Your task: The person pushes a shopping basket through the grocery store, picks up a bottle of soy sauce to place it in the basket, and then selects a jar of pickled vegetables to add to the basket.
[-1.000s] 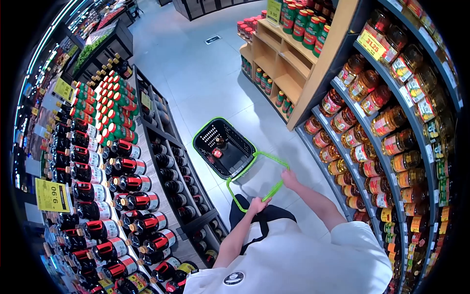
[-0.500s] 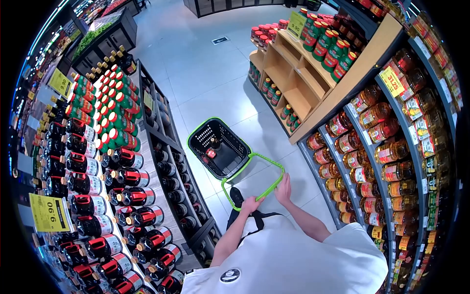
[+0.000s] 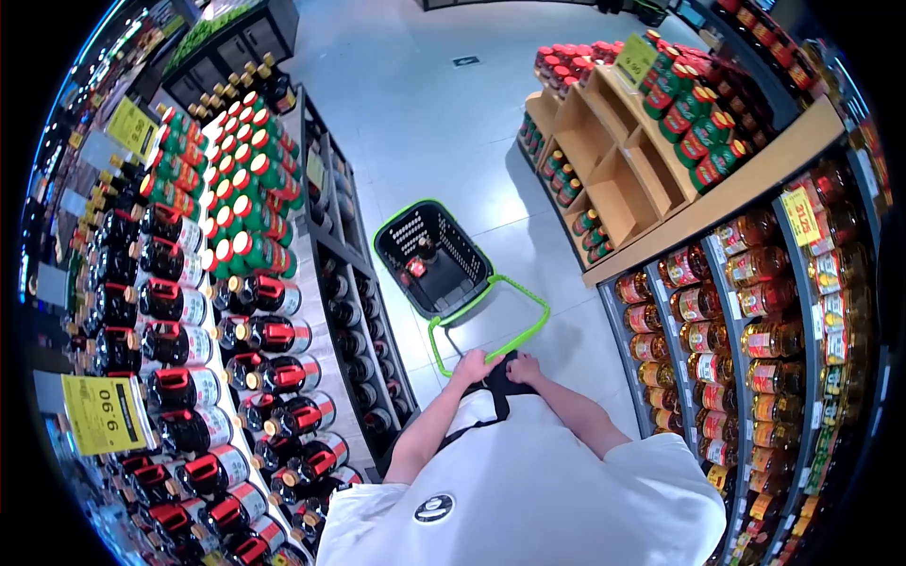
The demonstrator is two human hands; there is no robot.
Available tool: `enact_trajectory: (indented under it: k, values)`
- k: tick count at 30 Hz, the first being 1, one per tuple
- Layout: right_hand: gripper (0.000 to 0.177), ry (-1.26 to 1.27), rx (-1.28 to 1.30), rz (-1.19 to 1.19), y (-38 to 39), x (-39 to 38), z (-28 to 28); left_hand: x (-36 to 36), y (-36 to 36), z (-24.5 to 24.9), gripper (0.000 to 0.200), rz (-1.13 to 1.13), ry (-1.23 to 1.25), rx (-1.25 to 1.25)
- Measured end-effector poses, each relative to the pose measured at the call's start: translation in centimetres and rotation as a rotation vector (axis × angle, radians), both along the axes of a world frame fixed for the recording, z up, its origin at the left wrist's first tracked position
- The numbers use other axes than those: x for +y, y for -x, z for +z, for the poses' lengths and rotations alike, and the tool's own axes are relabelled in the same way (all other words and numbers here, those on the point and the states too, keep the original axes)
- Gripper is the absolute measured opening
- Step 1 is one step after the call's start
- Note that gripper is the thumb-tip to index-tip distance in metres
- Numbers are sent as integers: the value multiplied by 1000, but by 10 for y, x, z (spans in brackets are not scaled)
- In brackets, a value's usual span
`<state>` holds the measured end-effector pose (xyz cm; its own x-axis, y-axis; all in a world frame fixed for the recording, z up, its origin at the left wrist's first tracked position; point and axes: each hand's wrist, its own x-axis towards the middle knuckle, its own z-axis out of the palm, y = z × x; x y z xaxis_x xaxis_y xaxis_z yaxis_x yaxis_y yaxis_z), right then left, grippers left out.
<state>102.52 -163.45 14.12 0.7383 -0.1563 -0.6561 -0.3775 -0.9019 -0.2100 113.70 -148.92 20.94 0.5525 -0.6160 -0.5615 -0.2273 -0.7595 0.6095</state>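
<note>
My left hand is wrapped round the green handle of a rolling shopping basket. The black basket with a green rim stands on the floor ahead of me, slightly left of centre. Inside it lies a dark bottle with a red label. Off the handle, my right hand is just to the right of my left one, in front of my dark trousers. Its fingers look loosely curled, and I see nothing in them.
Large dark bottles and green jars with red labels fill the left display. A wooden shelf unit holding more jars stands at the right. Oil-filled jars line the near right shelves. Tiled floor runs between them.
My right hand has come away from the handle, moving left and towards my body. My left hand keeps its grip. The view has shifted, and the basket appears slightly farther ahead.
</note>
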Motion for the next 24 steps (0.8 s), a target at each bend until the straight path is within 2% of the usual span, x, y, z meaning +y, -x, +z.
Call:
enact_trajectory:
  k: [2, 4, 7, 10, 14, 16, 17, 21, 24]
  values:
    - [32, 54, 59, 247, -25, 8, 6, 13, -5, -14, 72, -35, -11, -72]
    - [34, 81, 35, 403, -40, 16, 1, 29, -10, -7, 71, -3, -53, -84]
    - [36, -12, 166, 462, -61, 19, -8, 45, -35, 11, 70, 35, -108, -100]
    - [37, -80, 136, 488, -78, 4, -13, 48, -65, 25, 68, 70, -152, -133]
    - [42, -22, 223, 501, -110, -19, -20, 39, -104, 52, 63, 112, -164, -231]
    - [41, -25, 249, 658, -127, -32, -34, 36, -123, 51, 61, 93, -230, -220]
    - [33, -83, 319, 706, -139, -38, -38, 35, -131, 54, 63, 76, -257, -222]
    - [30, -153, 394, 694, -175, -60, -29, 39, -159, 67, 60, 97, -341, -215]
    - [31, -151, 290, 684, -189, -76, -42, 45, -174, 74, 58, 160, -369, -218]
